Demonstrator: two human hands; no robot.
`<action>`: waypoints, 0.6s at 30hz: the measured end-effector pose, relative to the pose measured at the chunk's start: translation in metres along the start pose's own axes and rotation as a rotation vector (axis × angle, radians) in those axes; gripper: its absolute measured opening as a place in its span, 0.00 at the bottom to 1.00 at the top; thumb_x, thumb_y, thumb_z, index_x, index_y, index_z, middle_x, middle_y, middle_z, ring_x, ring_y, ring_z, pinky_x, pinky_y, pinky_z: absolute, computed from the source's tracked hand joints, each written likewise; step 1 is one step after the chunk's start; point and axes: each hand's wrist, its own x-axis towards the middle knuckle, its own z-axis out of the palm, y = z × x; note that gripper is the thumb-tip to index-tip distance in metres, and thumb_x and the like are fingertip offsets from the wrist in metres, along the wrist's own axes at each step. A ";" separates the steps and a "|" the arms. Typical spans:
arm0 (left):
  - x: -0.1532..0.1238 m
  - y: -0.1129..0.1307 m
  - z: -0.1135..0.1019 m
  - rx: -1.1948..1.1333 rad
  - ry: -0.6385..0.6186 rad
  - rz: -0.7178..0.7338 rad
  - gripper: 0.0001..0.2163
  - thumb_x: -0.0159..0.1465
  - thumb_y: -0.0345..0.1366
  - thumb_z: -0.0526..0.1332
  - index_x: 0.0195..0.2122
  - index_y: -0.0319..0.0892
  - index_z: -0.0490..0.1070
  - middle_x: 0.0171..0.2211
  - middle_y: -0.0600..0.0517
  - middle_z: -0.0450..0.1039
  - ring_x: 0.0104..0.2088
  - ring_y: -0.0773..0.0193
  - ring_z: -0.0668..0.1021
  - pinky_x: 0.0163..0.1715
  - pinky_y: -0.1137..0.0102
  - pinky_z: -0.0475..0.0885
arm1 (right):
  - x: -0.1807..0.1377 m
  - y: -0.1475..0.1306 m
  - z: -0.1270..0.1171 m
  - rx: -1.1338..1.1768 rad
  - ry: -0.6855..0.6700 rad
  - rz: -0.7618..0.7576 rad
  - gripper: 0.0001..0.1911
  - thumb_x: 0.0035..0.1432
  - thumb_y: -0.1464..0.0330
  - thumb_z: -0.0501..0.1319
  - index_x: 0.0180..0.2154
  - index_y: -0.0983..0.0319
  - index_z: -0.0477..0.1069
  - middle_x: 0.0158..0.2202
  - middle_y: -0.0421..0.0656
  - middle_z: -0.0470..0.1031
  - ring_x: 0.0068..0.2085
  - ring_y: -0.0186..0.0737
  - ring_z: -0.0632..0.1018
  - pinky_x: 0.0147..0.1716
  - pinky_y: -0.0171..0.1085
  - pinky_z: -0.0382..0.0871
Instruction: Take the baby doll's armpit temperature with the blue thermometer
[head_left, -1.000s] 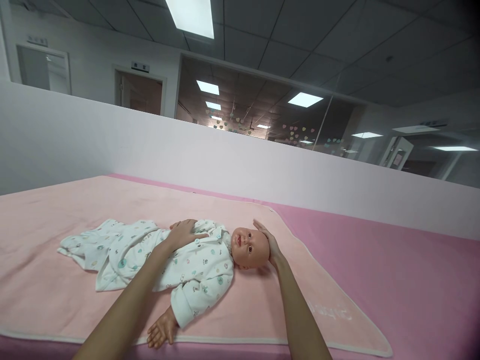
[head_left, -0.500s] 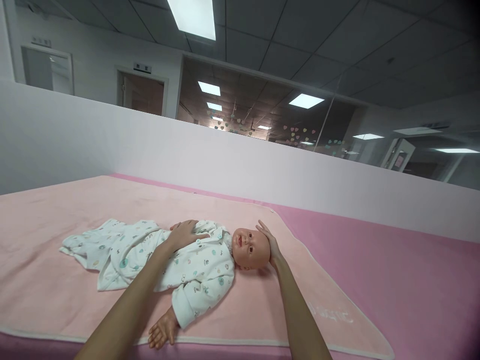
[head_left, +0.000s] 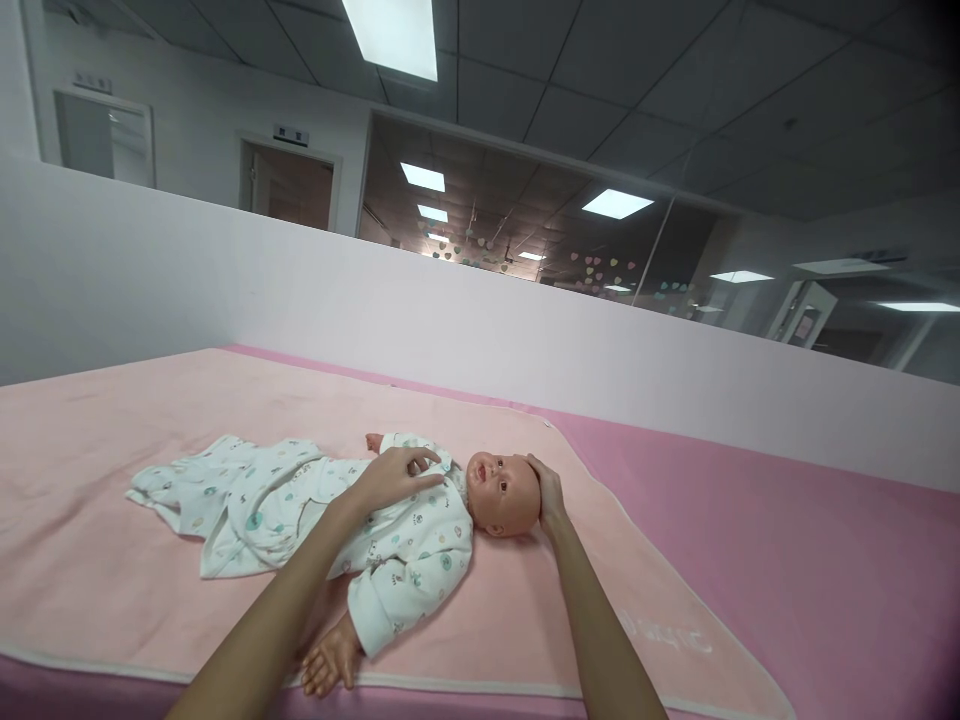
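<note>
A baby doll [head_left: 504, 492] lies on its back, its head towards the right. It wears a white long-sleeved outfit [head_left: 420, 545] with small printed figures, and the legs of the garment stretch out to the left. Over the doll's upper chest is my left hand [head_left: 394, 477], fingers apart and loosely bent, their tips by the collar. My right hand [head_left: 550, 495] curves around the crown of the doll's head, with part of its fingers hidden behind it. One doll hand [head_left: 332, 657] rests palm up near the front edge.
Under the doll spreads a light pink blanket [head_left: 510, 620] with a pale border, laid over a darker pink padded surface [head_left: 840, 560]. A low white wall [head_left: 450, 310] runs along the back. Beyond it are a glass partition, doors and ceiling lights.
My left hand has moved right and up the chest to the collar, its fingers more bent. My right hand's raised fingers have come down against the doll's head, which has turned slightly.
</note>
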 end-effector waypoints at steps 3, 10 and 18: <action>0.003 -0.005 0.006 -0.028 0.006 -0.001 0.16 0.51 0.48 0.58 0.34 0.43 0.75 0.31 0.51 0.73 0.30 0.61 0.72 0.28 0.72 0.62 | 0.009 -0.004 -0.007 -0.076 0.225 -0.206 0.13 0.44 0.61 0.59 0.27 0.65 0.72 0.29 0.44 0.75 0.33 0.40 0.73 0.35 0.37 0.66; 0.016 -0.028 0.008 -0.504 0.269 -0.212 0.19 0.51 0.50 0.58 0.25 0.37 0.74 0.23 0.50 0.71 0.32 0.60 0.71 0.33 0.69 0.63 | -0.024 -0.032 0.030 -0.778 0.144 -1.076 0.11 0.53 0.70 0.52 0.22 0.62 0.69 0.22 0.43 0.71 0.27 0.36 0.69 0.30 0.35 0.60; 0.019 -0.036 0.009 -0.736 0.244 -0.257 0.18 0.49 0.49 0.61 0.28 0.36 0.74 0.27 0.48 0.74 0.34 0.59 0.73 0.36 0.68 0.65 | -0.046 -0.030 0.117 -1.263 -0.193 -1.077 0.10 0.54 0.69 0.55 0.21 0.61 0.66 0.21 0.44 0.69 0.29 0.40 0.67 0.36 0.40 0.55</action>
